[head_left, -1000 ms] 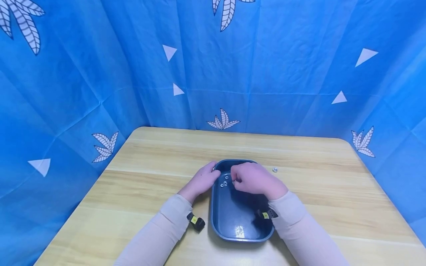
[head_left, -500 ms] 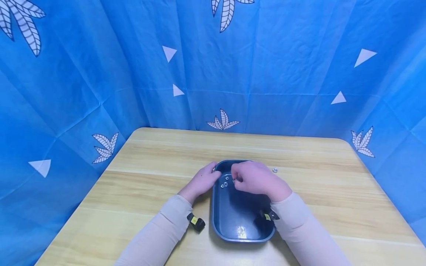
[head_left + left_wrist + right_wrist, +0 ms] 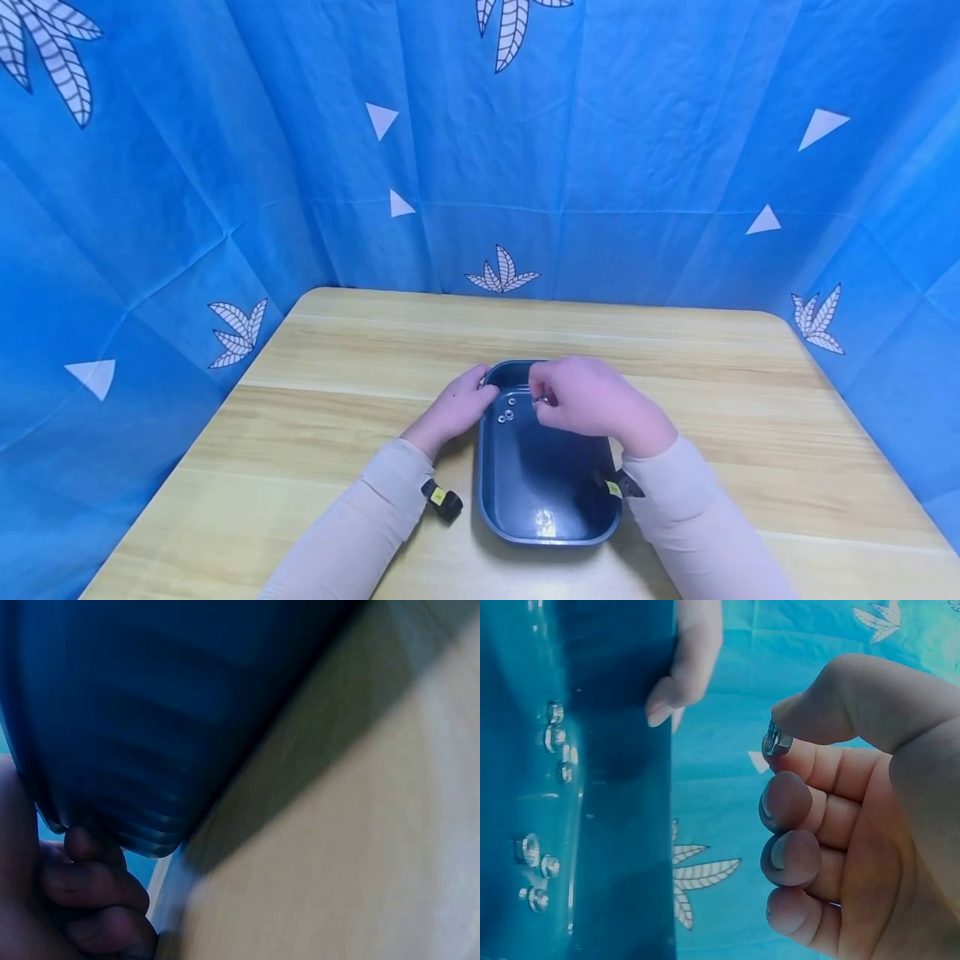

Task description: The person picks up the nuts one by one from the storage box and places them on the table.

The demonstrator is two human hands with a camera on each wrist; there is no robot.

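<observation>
A dark blue rectangular tray [image 3: 547,475] stands on the table. My left hand [image 3: 455,407] grips its far left rim, thumb over the edge; the left wrist view shows curled fingers [image 3: 97,889] against the outside wall. Over the tray's far right part, my right hand [image 3: 592,400] pinches a small metal nut [image 3: 778,741] between thumb and index finger, its other fingers curled. Small metal nuts [image 3: 509,414] lie on the tray floor near the left hand. The right wrist view shows several nuts [image 3: 529,850] in the tray, with their reflections in the shiny wall.
The light wooden table [image 3: 360,350] extends around the tray. A blue patterned curtain [image 3: 637,150] hangs behind it and along both sides. Black wrist cameras [image 3: 442,502] are strapped at the sleeves.
My right hand has risen slightly and shifted right with its nut. A loose nut seen on the table right of the tray is now out of sight. The left hand and tray stay put.
</observation>
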